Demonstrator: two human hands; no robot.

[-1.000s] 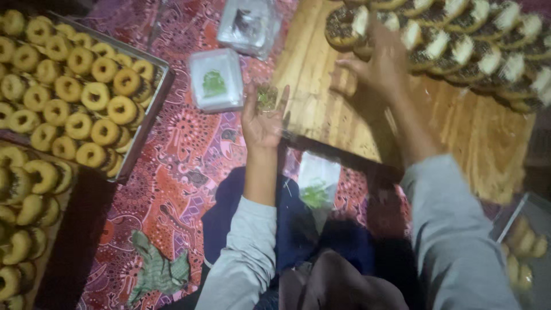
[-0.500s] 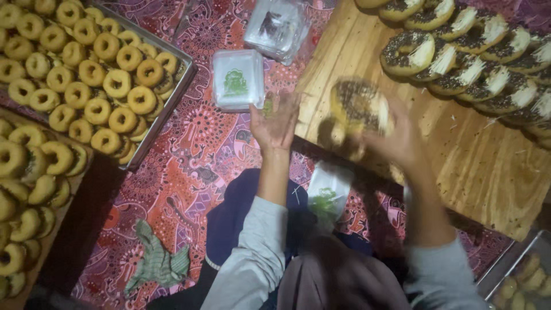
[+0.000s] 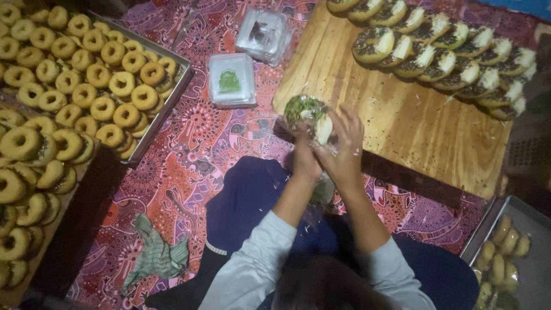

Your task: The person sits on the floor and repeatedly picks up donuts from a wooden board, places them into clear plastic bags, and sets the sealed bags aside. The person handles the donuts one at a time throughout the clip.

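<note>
Both hands hold one topped doughnut [image 3: 307,116] above the near left corner of the wooden board [image 3: 396,123]. The left hand [image 3: 305,161] grips it from below, fingers closed on it; the right hand [image 3: 344,150] wraps its right side with fingers spread over the edge. The doughnut is round, so it has no clear long axis; its face, green and dark with a white patch, tilts up toward the camera.

At the far right of the board lie about sixteen topped doughnuts [image 3: 442,49] in overlapping rows, dark with white sections. One metal tray [image 3: 172,95] at far left carries roughly thirty plain ring doughnuts; more lie on a second surface at near left.

Two square clear plastic boxes sit on the patterned cloth [image 3: 189,166]: one with a green label [image 3: 231,80], one farther away with dark contents [image 3: 264,34]. One green rag [image 3: 158,252] lies near left.
</note>
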